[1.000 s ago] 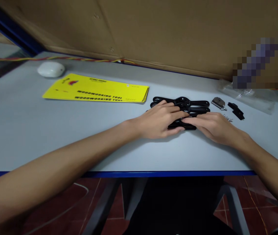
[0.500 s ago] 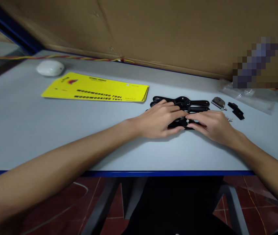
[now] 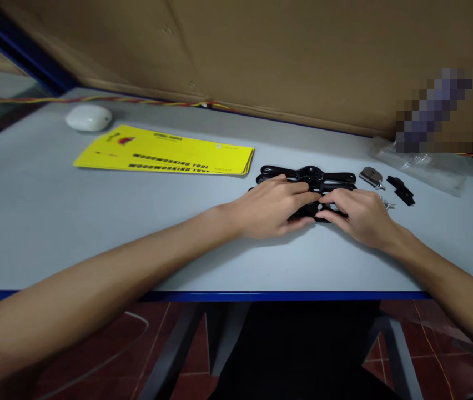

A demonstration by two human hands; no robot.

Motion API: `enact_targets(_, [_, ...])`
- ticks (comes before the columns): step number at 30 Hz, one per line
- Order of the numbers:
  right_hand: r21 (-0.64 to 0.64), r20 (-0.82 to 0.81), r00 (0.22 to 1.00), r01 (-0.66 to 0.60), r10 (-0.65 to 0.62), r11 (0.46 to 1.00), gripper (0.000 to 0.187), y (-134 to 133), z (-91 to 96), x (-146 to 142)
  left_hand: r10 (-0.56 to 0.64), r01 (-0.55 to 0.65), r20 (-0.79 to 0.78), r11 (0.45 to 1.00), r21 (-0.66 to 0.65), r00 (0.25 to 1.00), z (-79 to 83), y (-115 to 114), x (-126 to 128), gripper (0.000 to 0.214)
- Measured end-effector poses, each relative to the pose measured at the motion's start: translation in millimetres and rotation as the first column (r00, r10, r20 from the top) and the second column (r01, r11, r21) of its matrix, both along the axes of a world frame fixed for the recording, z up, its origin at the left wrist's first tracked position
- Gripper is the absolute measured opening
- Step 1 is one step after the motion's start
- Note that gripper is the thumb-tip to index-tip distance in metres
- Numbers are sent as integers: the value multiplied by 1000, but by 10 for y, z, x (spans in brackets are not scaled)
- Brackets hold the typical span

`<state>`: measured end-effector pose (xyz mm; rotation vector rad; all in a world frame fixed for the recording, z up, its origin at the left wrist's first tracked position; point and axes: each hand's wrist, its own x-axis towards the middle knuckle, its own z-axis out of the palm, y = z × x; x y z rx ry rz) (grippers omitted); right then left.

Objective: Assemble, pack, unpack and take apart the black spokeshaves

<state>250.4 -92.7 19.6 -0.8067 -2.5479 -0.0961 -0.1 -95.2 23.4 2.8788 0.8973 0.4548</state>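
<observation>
Several black spokeshave bodies lie side by side on the table, the farthest spokeshave (image 3: 311,175) showing its two handles and rounded middle. My left hand (image 3: 276,206) rests across the nearer ones, its fingers bent over the nearest spokeshave (image 3: 309,211) and holding it down. From the other side comes my right hand (image 3: 357,215), thumb and forefinger pinched at a small silver screw (image 3: 320,206) in that spokeshave's middle. The fingers partly hide it. Beyond my right hand are a metal blade (image 3: 371,177), a black cap piece (image 3: 401,190) and small silver screws (image 3: 388,204).
Yellow printed cards (image 3: 165,151) are stacked left of the tools. A white rounded object (image 3: 89,118) sits farther back, near a twisted red and yellow wire (image 3: 136,101). Clear plastic bags (image 3: 436,169) lie back right, before a cardboard wall (image 3: 282,61). The table's blue front edge (image 3: 286,296) is nearest.
The view has shifted slightly. Both hands stay at the nearest spokeshave, with the right fingertips moved a little around the silver screw.
</observation>
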Motion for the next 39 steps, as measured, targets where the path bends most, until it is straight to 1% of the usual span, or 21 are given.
enact_targets(4, [-2, 50, 998, 25, -25, 1000, 35, 6, -14, -12, 23, -23, 12, 997, -70, 1000, 29, -9, 15, 45])
enact_targets(8, [52, 127, 990, 49, -55, 997, 40, 6, -17, -36, 82, -77, 26, 987, -139, 996, 48, -39, 43, 44])
enact_targets(12, [134, 166, 984, 37, -59, 990, 43, -5, -16, -60, 94, -85, 44, 983, -163, 995, 52, -66, 69, 43])
enact_targets(15, [184, 154, 987, 25, -54, 983, 45, -18, -28, -78, 97, -88, 43, 981, -172, 994, 59, -79, 88, 41])
enact_targets(18, [208, 151, 986, 39, -72, 977, 46, -35, -43, -98, 106, -97, 43, 980, -176, 993, 71, -94, 105, 37])
enact_targets(20, [196, 164, 982, 62, -96, 979, 46, -49, -46, -111, 116, -106, 46, 979, -176, 992, 75, -102, 113, 34])
enact_targets(24, [129, 182, 974, 113, -135, 985, 46, -72, -29, -122, 112, -103, 50, 982, -160, 992, 62, -115, 121, 29])
enact_targets(28, [77, 196, 968, 141, -154, 987, 41, -71, 1, -110, 108, -102, 46, 988, -116, 993, 24, -163, 146, 33])
enact_targets(32, [29, 178, 981, 77, -81, 997, 34, -55, 23, -88, 117, -117, -19, 993, 2, 993, -40, -232, 181, 44])
enact_targets(34, [34, 146, 989, 29, -34, 999, 35, -49, 38, -73, 106, -105, -29, 994, 32, 994, -75, -247, 183, 45])
enact_targets(36, [65, 106, 994, 17, -24, 998, 38, -29, 69, -37, 89, -89, -17, 996, 22, 996, -96, -244, 171, 45])
enact_targets(37, [81, 75, 996, 41, -47, 996, 39, -6, 90, -4, 77, -77, -9, 997, 4, 997, -98, -238, 161, 45])
enact_targets(39, [91, -9, 989, 146, -146, 985, 39, 75, 140, 97, 35, -34, 4, 998, -60, 999, -81, -224, 135, 44])
